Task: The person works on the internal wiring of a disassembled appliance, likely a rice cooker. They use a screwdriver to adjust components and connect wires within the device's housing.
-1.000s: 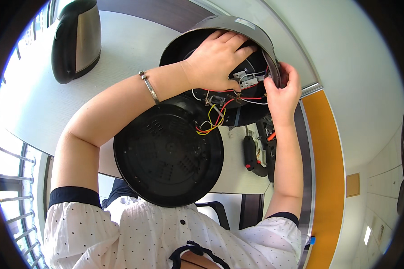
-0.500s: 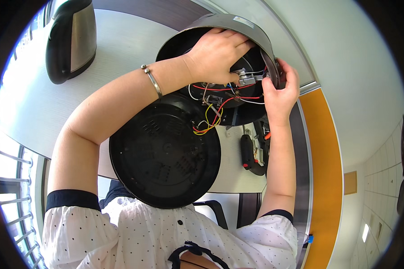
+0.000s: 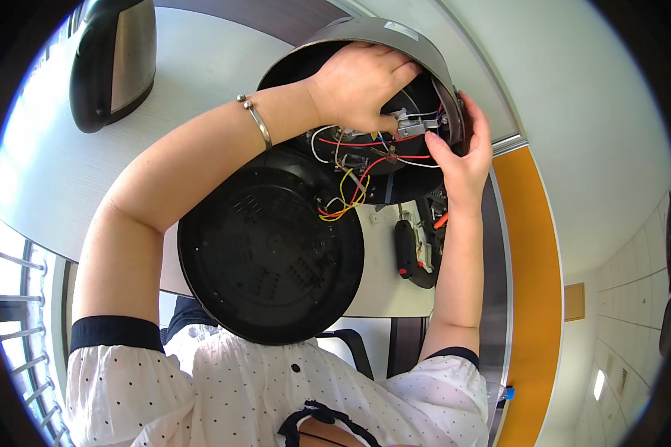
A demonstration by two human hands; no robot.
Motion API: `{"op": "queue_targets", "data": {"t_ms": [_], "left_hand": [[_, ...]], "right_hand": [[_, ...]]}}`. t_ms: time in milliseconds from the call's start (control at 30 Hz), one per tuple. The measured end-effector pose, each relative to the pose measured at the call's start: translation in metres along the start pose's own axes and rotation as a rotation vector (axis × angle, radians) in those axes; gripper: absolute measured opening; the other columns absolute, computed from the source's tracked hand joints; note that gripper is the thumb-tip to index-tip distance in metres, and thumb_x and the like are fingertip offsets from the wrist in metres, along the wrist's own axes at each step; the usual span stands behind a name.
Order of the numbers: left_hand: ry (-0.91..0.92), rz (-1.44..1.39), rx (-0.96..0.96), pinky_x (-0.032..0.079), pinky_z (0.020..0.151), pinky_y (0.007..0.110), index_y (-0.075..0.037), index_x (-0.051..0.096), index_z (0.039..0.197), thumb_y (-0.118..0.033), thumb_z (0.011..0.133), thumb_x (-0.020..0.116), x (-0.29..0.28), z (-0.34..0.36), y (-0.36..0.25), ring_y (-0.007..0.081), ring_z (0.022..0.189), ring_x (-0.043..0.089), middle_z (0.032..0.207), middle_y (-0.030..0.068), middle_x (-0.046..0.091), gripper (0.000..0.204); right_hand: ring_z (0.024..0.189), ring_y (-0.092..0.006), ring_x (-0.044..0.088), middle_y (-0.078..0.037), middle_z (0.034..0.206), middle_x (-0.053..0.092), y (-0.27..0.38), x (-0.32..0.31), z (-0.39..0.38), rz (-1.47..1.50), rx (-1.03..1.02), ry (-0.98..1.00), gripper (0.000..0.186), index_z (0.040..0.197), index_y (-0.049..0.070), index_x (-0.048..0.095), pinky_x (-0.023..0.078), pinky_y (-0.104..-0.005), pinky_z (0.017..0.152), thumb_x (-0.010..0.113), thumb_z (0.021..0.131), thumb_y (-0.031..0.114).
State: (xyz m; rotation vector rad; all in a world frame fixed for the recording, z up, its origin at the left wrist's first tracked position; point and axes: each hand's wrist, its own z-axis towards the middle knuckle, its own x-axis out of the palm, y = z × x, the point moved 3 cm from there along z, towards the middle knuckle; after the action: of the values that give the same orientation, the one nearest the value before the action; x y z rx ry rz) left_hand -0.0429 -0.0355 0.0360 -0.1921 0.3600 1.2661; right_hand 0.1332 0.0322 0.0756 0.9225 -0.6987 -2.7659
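Note:
Tilted on the table is a dark round appliance housing (image 3: 417,37), its wired inside facing me. My left hand (image 3: 365,88) reaches into it, fingers stretched toward the inner wall and thumb against a small silver metal part (image 3: 411,128). My right hand (image 3: 466,153) grips the housing's right wall, fingers outside and thumb inside, close to that metal part. Red, white and yellow wires (image 3: 343,214) run across the inside and down to a round black base cover (image 3: 276,257). This cover lies inner side up between the housing and my body.
A black and steel kettle (image 3: 115,67) stands on the pale table (image 3: 209,48) at the far left. Right of the cover lies a black-handled tool (image 3: 405,249) with red details, beside other tools partly behind my right forearm. An orange panel (image 3: 533,283) borders the right side.
My right thumb has shifted slightly inward and down beside the silver metal part. My left hand keeps nearly the same place. The whole view has shifted a little.

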Motion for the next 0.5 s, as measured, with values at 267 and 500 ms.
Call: {"op": "queue_targets", "data": {"t_ms": [267, 500], "left_hand": [[-0.033, -0.025, 0.017, 0.049, 0.083, 0.041, 0.003, 0.057, 0.109, -0.042, 0.058, 0.078, 0.0021, 0.0011, 0.0046, 0.0313, 0.095, 0.062, 0.099, 0.0145, 0.063, 0.072], [-0.039, -0.041, 0.011, 0.05, 0.081, 0.041, 0.002, 0.057, 0.109, -0.042, 0.057, 0.078, 0.0023, -0.0004, 0.0051, 0.0317, 0.094, 0.062, 0.098, 0.0142, 0.063, 0.071]], "right_hand": [[0.107, -0.0184, 0.053, -0.008, 0.121, 0.048, -0.0026, -0.0003, 0.0009, -0.032, -0.032, 0.016, 0.063, 0.13, -0.002, 0.047, 0.045, -0.0303, 0.092, 0.078, 0.075, 0.008], [0.105, -0.0192, 0.054, -0.01, 0.118, 0.051, -0.0012, -0.001, 0.0035, -0.158, -0.157, -0.008, 0.051, 0.126, -0.004, 0.051, 0.046, -0.0303, 0.09, 0.073, 0.081, 0.006]]}}
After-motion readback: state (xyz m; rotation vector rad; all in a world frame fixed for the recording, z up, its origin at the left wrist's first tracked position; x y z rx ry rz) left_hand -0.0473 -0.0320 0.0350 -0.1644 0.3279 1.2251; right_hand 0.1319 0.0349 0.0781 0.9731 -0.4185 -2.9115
